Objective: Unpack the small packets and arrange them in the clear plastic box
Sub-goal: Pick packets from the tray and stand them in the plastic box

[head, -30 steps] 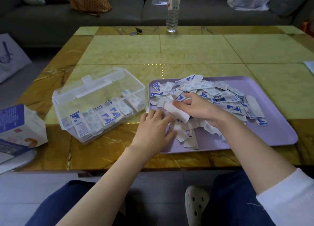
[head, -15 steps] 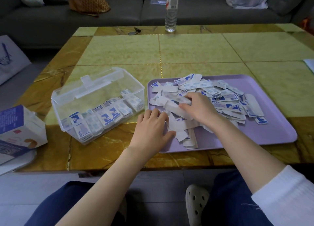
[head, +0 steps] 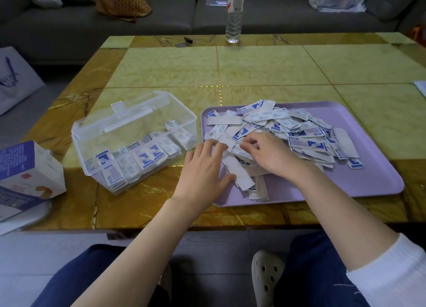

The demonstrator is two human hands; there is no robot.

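A clear plastic box (head: 92,143) stands open on the table's left side, with rows of blue-and-white small packets (head: 143,157) standing inside along its near wall. To its right a lilac tray (head: 368,180) carries a loose pile of packets (head: 302,133). My left hand (head: 204,172) lies flat at the tray's left edge, fingers straight on packets and thumb against a long white strip (head: 238,173). My right hand (head: 268,153) rests on the pile beside it, its fingers curled and pinching a packet.
A torn blue-and-white carton (head: 27,170) sits at the table's left edge. A water bottle (head: 234,14) and keys (head: 184,42) stand at the far edge, before a grey sofa. A paper bag (head: 13,83) stands on the floor at left. My knees are under the near edge.
My right hand has laid the long white strip down and drawn back left onto the pile's near-left part. My left hand has slid forward onto the tray's edge.
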